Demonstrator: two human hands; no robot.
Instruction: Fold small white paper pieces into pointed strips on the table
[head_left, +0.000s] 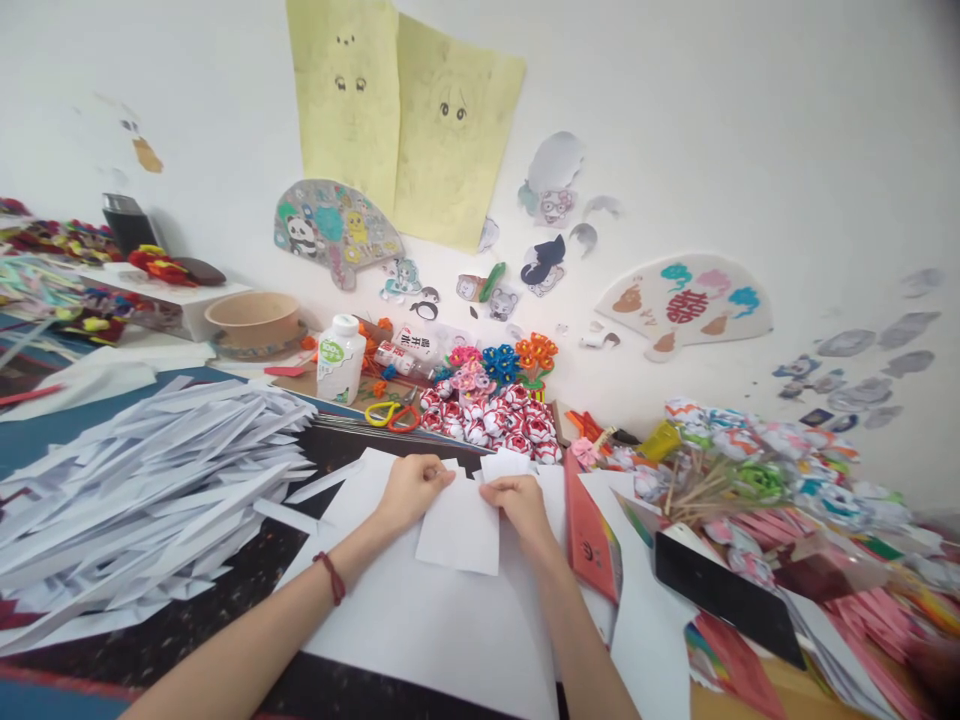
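Note:
Both hands pinch the upper part of a small white sheet of paper point(459, 532), one at each side. My left hand point(411, 490) is closed on its upper left, thumb and forefinger together. At the upper right, my right hand point(519, 502) grips it between thumb and fingers. Beneath lies a larger white sheet point(420, 640) on the dark table top. Small white paper pieces point(504, 464) lie just beyond the hands. A large heap of folded white paper strips point(150, 490) spreads out on the left.
Yellow-and-orange scissors point(393, 412) and a white bottle point(341, 360) stand behind. Red-and-white paper flowers point(499, 420) fill the back middle. To the right are a red packet point(590, 535), a black phone point(727, 595) and bunches of flowers on sticks. A tan bowl point(253, 318) stands back left.

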